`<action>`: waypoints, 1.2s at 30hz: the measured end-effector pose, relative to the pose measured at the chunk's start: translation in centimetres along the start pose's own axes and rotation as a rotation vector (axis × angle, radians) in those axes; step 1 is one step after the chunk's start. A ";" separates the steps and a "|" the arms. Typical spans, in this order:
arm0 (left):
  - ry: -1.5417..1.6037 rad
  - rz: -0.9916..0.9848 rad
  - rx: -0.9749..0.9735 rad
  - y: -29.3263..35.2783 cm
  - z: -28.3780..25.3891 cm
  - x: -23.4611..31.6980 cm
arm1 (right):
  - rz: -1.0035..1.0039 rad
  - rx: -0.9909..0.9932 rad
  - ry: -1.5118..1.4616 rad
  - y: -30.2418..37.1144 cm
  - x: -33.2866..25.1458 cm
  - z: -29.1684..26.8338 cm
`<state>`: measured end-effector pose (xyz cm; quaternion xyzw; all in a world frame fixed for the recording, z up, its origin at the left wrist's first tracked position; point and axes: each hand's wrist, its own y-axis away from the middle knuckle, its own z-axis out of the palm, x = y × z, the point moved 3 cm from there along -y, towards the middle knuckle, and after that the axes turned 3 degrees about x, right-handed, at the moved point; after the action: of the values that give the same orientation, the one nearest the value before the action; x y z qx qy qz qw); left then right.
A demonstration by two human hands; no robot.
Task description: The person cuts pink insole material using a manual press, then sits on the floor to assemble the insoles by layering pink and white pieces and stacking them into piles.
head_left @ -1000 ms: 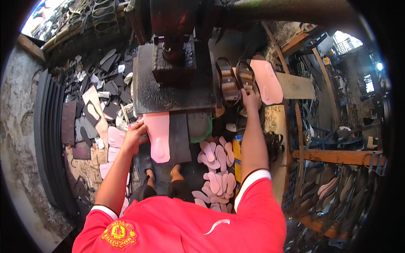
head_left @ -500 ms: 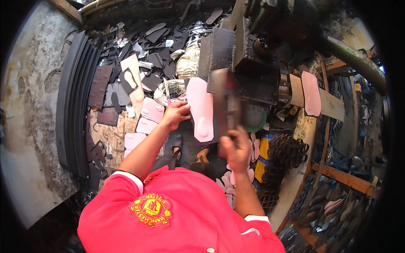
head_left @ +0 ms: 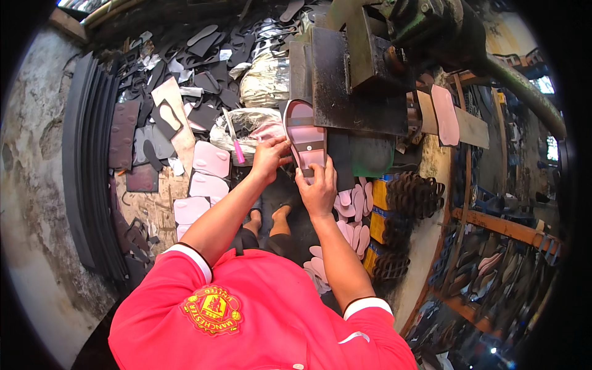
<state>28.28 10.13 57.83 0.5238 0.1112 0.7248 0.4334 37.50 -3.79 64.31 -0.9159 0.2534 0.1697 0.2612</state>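
A sole-shaped cutting die (head_left: 299, 132), with a dark rim and crossbars, lies over pink material that shows between its bars. My right hand (head_left: 319, 188) grips its near end, thumb on the left and fingers on the right. My left hand (head_left: 271, 159) is closed at the die's left edge, its fingertips against it; part of those fingers is hidden. Left of that hand, a knife (head_left: 238, 148) with a pink handle rests on a pale plastic bag (head_left: 228, 131). Just beyond the die stands the dark metal plate (head_left: 327, 80) of a press (head_left: 370, 61).
Pink sheet pieces (head_left: 209, 159) lie on the board at left, near a stack of black sheets (head_left: 92, 166). Dark offcuts (head_left: 216, 61) heap up behind. Pink insoles (head_left: 354, 206), yellow boxes (head_left: 379, 225) and dark stacked straps (head_left: 419, 200) are at right.
My right hand has brought the die, blurred before, left over the pink sole-printed sheet. The knife, formerly by my left hand, now lies apart from it. The view has shifted slightly.
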 end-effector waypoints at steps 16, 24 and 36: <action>-0.040 0.251 -0.049 2.4 2.1 1.4 | 0.117 -0.163 -0.044 4.9 4.0 -3.5; -0.084 0.252 -0.083 2.0 1.1 0.9 | 0.114 -0.152 -0.032 5.3 4.6 -3.2; -0.140 0.258 -0.145 0.3 4.5 0.8 | 0.266 -0.152 0.199 5.5 8.0 -5.2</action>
<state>31.96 9.24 60.49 0.5505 -0.0400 0.7421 0.3803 41.90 -13.82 62.81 -0.9037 0.3831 0.1298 0.1401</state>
